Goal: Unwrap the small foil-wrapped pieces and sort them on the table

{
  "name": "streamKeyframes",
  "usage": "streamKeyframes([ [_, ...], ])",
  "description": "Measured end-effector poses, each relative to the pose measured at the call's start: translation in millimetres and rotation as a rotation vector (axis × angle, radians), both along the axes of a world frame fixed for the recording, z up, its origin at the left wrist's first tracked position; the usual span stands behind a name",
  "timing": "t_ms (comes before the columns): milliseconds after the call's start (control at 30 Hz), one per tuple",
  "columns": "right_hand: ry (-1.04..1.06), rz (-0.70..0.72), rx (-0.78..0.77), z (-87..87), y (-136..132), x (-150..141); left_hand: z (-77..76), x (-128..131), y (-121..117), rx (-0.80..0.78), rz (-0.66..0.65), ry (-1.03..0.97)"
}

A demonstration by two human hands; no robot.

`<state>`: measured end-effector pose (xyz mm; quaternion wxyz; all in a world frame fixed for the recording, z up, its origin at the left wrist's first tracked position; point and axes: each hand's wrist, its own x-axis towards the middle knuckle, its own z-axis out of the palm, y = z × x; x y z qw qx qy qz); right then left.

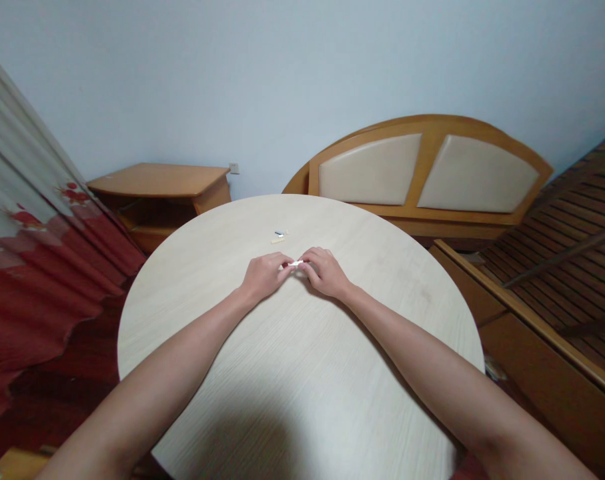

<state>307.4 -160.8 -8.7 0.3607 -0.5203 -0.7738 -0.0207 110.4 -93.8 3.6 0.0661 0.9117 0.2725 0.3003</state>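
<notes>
Over the middle of the round pale table point(262, 353), a small white piece point(296, 264) is pinched at both ends; its kind is too small to make out. My left hand point(266, 275) is closed on its left end with thumb and fingertips. From the other side, my right hand point(325, 271) grips the right end the same way. Just beyond my hands lie several tiny parts: a dark bluish piece point(279, 233), a pale yellow strip point(278, 241), and a little white bit beside them.
Behind the table on the left stands a wooden cabinet point(162, 180) against the wall. A wooden headboard with cream panels point(372, 170) leans at the back right. A red and white curtain point(42, 233) hangs at left. Wooden bed slats point(572, 247) are on the right.
</notes>
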Motion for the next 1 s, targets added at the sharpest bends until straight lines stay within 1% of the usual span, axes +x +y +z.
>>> streamKeyframes([
  [433, -0.011, 0.045, 0.036, 0.3, 0.1, 1.7, 0.3, -1.1, 0.2, -0.008, 0.003, -0.004],
  [600, -0.025, 0.034, 0.048, -0.4, 0.5, 1.8, -0.1, -0.3, 0.2, -0.014, -0.002, 0.005],
  [833, -0.025, 0.021, 0.122, -2.1, 2.0, 3.7, 2.4, 0.9, -3.3, -0.036, -0.008, 0.02],
  [1000, -0.009, -0.002, 0.147, -3.3, 3.0, 4.5, 2.4, 0.9, -2.9, -0.056, -0.005, 0.028],
])
